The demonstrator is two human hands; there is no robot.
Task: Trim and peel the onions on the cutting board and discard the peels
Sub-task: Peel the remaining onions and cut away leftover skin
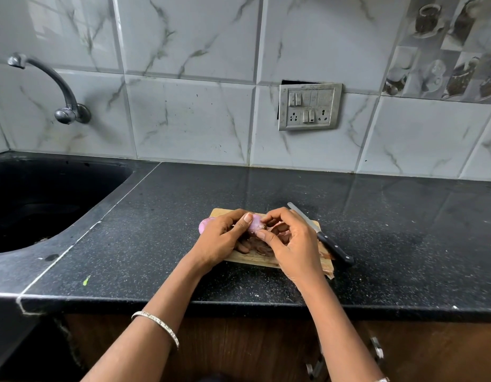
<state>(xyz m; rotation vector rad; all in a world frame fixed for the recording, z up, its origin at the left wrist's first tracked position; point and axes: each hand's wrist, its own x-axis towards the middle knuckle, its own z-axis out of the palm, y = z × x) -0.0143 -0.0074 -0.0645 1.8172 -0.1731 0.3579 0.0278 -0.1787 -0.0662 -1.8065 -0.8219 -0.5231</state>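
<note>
Head view, 1 frame, counter scene, lower centre.

- Hands: 2. Left hand [220, 238] cupped round onion [255, 224], thumb laid over its top, fingers curled beneath; holds it raised just above cutting board [255, 257], prob. so skin drops onto the board and the other hand can get at the end. Right hand [289, 241] partly closed, thumb + forefinger pinching at the onion's brown root end, other fingers loosely bent; looks like a peel-strip grip. Can't tell if a strip is actually caught.
- Onions: 2 visible. No. 1 in the hands, centre of frame, pale pink, mostly bare. No. 2 [205, 225], pink, lies on the board's left far corner, touching the left hand's back edge; parked aside, seemingly done. More may hide under the hands, can't tell.
- Peels [325, 267]: loose brown heap on the board under + right of the hands, count not possible. Not yet discarded.
- Knife [320, 234]: 1, black handle, lying along the board's right edge, blade pointing away; set down within reach, so both hands are free for peeling.
- Sink [45, 205]: 1, left of frame, well apart from the board. Tap [50, 84]: 1, upper left.
- Bangle [156, 325]: 1, left wrist.

Step, by my guess: peeling onion no. 1, near finished.
</note>
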